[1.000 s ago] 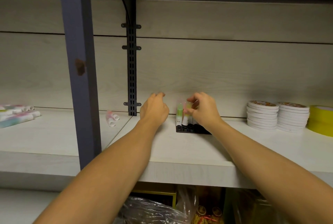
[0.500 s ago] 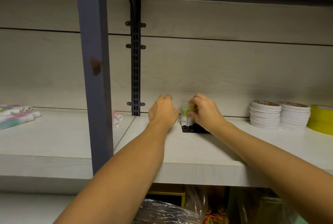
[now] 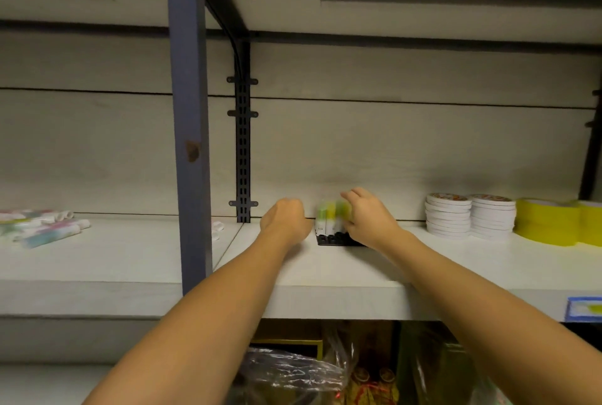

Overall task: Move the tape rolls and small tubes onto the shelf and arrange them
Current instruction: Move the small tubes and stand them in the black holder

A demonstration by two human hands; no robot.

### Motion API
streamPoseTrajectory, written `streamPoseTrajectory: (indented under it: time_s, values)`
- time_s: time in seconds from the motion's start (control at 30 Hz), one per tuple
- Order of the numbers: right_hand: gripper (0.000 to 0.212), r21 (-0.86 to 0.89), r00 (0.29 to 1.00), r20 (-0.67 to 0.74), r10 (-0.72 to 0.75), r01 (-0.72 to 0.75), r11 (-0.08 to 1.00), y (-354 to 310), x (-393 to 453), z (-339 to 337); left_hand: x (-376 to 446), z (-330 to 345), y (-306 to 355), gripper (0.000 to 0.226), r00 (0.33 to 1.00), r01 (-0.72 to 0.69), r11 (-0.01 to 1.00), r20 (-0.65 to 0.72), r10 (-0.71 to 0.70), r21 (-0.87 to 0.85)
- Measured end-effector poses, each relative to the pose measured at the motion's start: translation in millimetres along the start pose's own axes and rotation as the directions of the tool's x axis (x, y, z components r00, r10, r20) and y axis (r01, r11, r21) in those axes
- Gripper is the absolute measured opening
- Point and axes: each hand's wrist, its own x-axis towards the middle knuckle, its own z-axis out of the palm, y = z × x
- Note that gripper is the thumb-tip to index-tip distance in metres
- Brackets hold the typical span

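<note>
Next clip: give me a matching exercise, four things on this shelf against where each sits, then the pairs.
Things:
1. yellow tape
2. white tape stacks
3. black tray
4. loose tubes

Places:
A. far left of the shelf
B. between the left hand and right hand
C. far right
D. just left of the yellow tape

Pairs: 1-C, 2-D, 3-B, 4-A

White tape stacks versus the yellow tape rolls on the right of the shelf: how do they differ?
1. The white tape stacks are two piles of many thin flat rolls; the yellow tape rolls are far thicker, and only two show.
2. The white ones carry printed tops; the yellow ones look plain.
3. The white stacks sit nearer the right hand; the yellow ones run to the frame edge.
Both lie flat on the shelf.
</note>
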Motion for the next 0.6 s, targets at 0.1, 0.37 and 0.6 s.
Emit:
streamPoseTrajectory:
  time_s: [0.1, 0.37, 0.6]
  values:
    - [0.061, -0.013, 0.999, 0.037, 0.033, -0.033, 0.999, 10, -21, -19, -21, -8, 4, 0.036, 0.999, -0.022, 0.999, 0.028, 0.021, 0.039]
    - [0.038, -0.092, 0.987, 0.159, 0.005, 0.01, 0.996, 41, -83, -74, -85, -21, 16, 0.041, 0.999, -0.018, 0.99, -0.044, 0.024, 0.14]
    - [0.032, -0.095, 0.961, 0.264, -0.086, 0.115, 0.989, 20, -104, -95, -142, -47, 8, 0.036, 0.992, 0.046, 0.973, -0.125, -0.018, 0.227]
